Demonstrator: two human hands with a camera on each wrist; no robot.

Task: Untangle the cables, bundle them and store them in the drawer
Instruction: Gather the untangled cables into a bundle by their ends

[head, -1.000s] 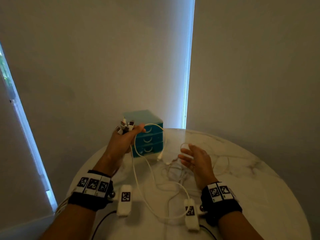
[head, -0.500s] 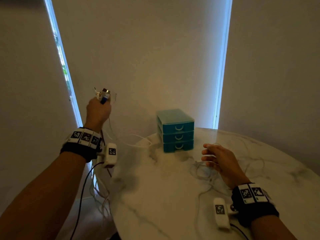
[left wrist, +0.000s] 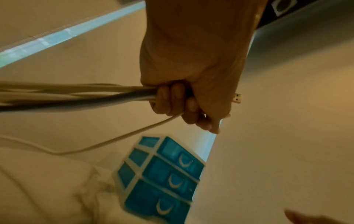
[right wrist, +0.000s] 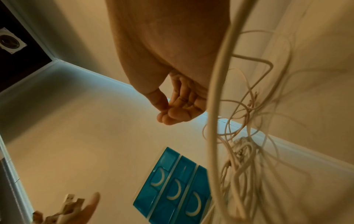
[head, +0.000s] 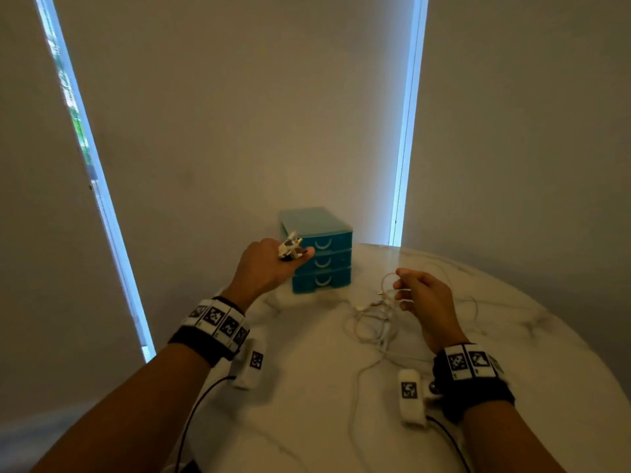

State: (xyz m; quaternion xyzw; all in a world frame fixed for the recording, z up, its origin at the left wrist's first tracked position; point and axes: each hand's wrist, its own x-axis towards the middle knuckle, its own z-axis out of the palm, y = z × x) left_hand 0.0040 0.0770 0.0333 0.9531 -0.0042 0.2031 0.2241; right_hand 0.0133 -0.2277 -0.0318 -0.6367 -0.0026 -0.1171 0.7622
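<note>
Round marble table (head: 341,421) against a plain wall. Teal drawer unit (head: 321,264) sits at 12 o'clock, all three drawers closed, so storing isn't started. Loose white cables (head: 372,322) lie tangled at 2 o'clock. Left hand (head: 263,268) clenches several cables (left wrist: 76,94) with the plugs (head: 288,249) sticking out, probably to keep ends sorted. Right hand (head: 426,302) pinches a thin loop, fingers curled.

Round white marble table (head: 341,421), pale blinds (head: 239,114) behind, bright daylight strips (head: 408,131) between them

Glossy marble table (head: 512,336), plastic drawers (head: 336,240)
</note>
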